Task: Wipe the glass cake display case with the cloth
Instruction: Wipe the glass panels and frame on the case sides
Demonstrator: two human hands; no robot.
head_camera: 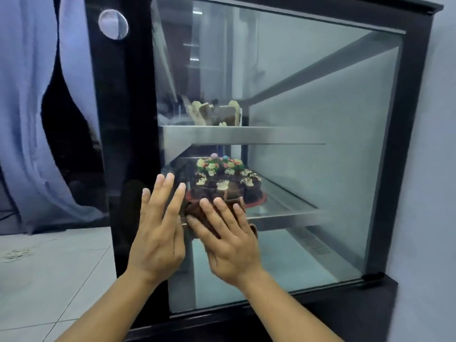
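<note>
The glass cake display case [308, 99] with a black frame fills the view. My right hand [229, 238] lies flat with fingers spread, pressing a brown cloth [193, 207] against the lower left of the glass pane. Only the cloth's edges show around the fingers. My left hand [158, 230] is flat and open just to the left, fingers up, over the black frame and the glass edge, holding nothing.
Inside, a chocolate cake [227, 183] with coloured decorations sits on the middle shelf and a partly eaten cake [217, 114] on the upper shelf. A light blue curtain [27, 107] hangs at left over a white tiled floor [49, 280]. A blue wall [434, 169] borders the right.
</note>
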